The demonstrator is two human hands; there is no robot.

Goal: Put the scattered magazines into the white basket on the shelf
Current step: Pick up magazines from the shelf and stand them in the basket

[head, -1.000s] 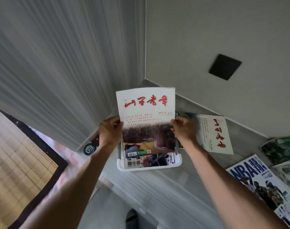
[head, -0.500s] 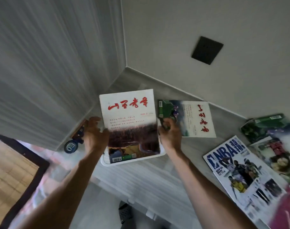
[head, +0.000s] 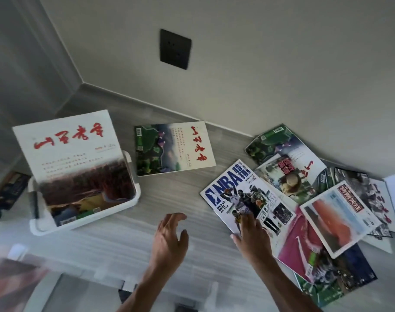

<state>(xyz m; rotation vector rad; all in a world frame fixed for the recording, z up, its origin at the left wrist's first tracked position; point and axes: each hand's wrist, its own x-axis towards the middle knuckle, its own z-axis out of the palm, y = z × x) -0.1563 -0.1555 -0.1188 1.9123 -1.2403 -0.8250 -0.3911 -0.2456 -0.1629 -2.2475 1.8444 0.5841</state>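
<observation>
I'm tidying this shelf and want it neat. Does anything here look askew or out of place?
Yes. The white-covered magazine stands tilted in the white basket, sticking well above its rim. One magazine lies alone beside it, and a messy overlapping pile sprawls at the right, the right hand touching its NBA issue.

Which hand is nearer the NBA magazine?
Right. The right hand lies with fingers on the NBA magazine at its near corner. The left hand hovers open over the bare shelf to the magazine's left, not touching it.
</observation>
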